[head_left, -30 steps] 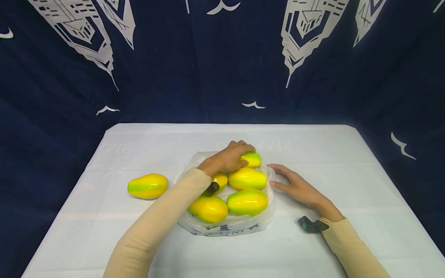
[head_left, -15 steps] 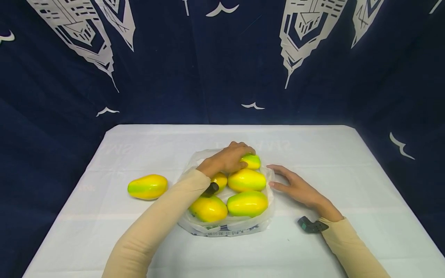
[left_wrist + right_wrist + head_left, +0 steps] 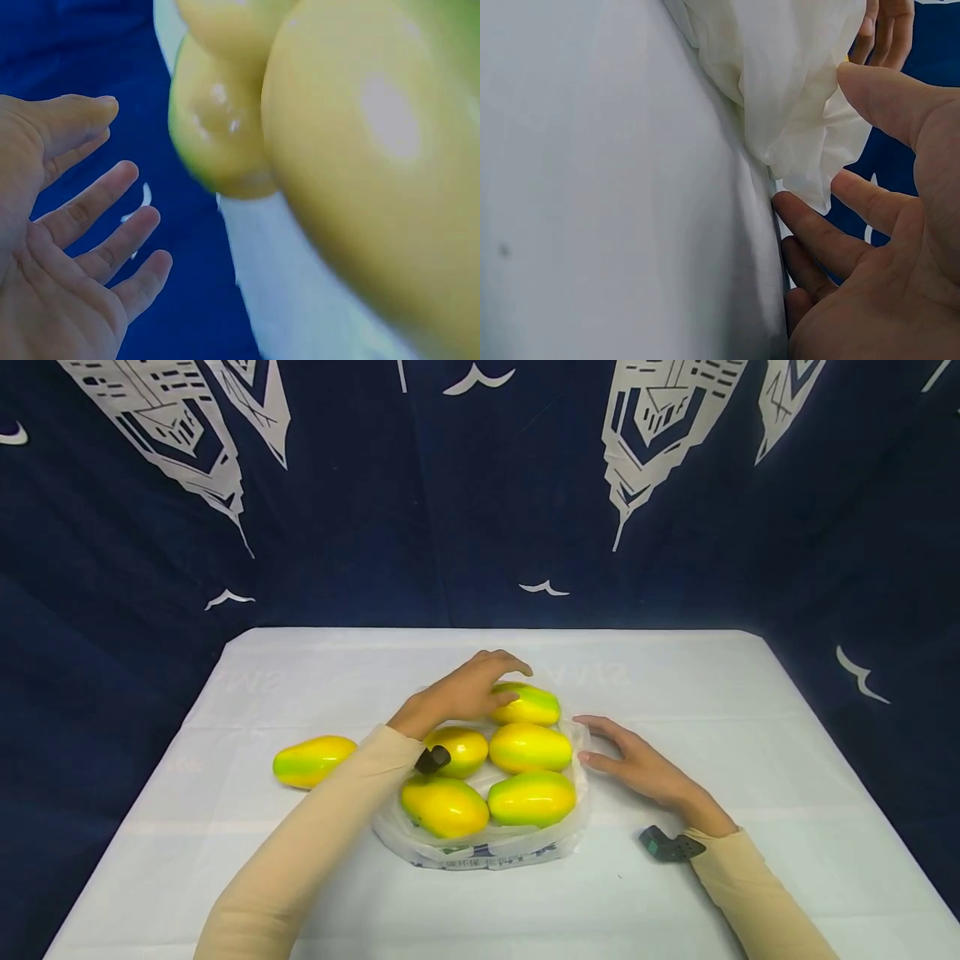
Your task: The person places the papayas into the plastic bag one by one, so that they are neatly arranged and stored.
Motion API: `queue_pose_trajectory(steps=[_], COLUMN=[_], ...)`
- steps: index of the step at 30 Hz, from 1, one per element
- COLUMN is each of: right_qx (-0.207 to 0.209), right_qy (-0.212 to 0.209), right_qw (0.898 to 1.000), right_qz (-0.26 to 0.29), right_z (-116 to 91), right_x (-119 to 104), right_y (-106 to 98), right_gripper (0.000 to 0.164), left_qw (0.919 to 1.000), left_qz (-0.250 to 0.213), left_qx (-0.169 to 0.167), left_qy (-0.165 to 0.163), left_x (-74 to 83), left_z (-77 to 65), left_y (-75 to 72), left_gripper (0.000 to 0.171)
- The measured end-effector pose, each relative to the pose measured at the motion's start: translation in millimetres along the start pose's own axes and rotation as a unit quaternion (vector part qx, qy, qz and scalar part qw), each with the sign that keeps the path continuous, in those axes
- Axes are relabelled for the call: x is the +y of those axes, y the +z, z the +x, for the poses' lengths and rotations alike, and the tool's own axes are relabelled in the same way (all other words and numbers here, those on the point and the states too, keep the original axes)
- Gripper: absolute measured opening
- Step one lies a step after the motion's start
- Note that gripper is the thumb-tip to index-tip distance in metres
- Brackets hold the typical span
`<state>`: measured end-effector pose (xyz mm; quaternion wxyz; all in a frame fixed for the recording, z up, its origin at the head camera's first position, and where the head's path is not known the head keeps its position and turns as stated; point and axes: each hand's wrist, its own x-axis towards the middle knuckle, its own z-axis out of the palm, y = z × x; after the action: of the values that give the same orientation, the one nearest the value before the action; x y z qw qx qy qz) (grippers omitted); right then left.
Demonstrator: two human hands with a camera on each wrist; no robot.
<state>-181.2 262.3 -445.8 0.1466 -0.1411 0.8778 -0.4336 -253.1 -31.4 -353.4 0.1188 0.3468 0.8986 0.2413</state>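
Several yellow-green papayas lie in a thin white plastic bag at the middle of the table. My left hand hovers over the bag's far side with its fingers extended. Its thumb overlaps the farthest papaya in the head view; in the left wrist view the palm shows with nothing in it. To the right, my right hand rests with fingers and thumb spread along the bag's edge. The right wrist view has the thumb and index fingertips right at the crinkled plastic.
Another papaya lies outside the bag on the left, partly hidden by my left sleeve. White cloth covers the table. Behind it hangs a dark blue curtain with white prints.
My left hand has let go of the farthest papaya and moved up and to the left, uncovering more of the fruit. The right hand stays in place.
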Motion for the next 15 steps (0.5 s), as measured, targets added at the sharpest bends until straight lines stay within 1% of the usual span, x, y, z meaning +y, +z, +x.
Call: queue_pose_trajectory(steps=[3, 5, 7, 9, 12, 15], right_qx=[0.002, 0.001, 0.002, 0.003, 0.007, 0.003], right_qy=[0.002, 0.000, 0.000, -0.001, 0.001, 0.000], right_qw=[1.000, 1.000, 1.000, 1.000, 1.000, 1.000], right_qz=[0.000, 0.002, 0.005, 0.008, 0.010, 0.008], right_z=[0.9, 1.1, 1.0, 0.5, 0.2, 0.8], right_x=[-0.5, -0.1, 1.4, 2.5, 3.8, 3.7], right_y=[0.4, 1.5, 2.5, 3.2, 3.0, 2.0], right_gripper=[0.065, 0.066, 0.066, 0.067, 0.067, 0.067], left_qw=[0.9997, 0.9990, 0.9975, 0.9955, 0.9907, 0.9857], left_qz=[0.001, 0.000, -0.004, -0.014, -0.032, -0.044], left_qx=[0.025, 0.045, 0.069, 0.094, 0.132, 0.156], left_qy=[0.006, 0.011, 0.014, 0.009, -0.011, -0.047], left_x=[-6.7, -13.5, -22.5, -32.8, -50.3, -66.9], left_z=[-13.1, -24.5, -38.2, -54.0, -81.3, -110.7], left_y=[-9.8, -17.0, -24.5, -32.5, -44.0, -54.7], left_gripper=[0.039, 0.038, 0.037, 0.037, 0.038, 0.040])
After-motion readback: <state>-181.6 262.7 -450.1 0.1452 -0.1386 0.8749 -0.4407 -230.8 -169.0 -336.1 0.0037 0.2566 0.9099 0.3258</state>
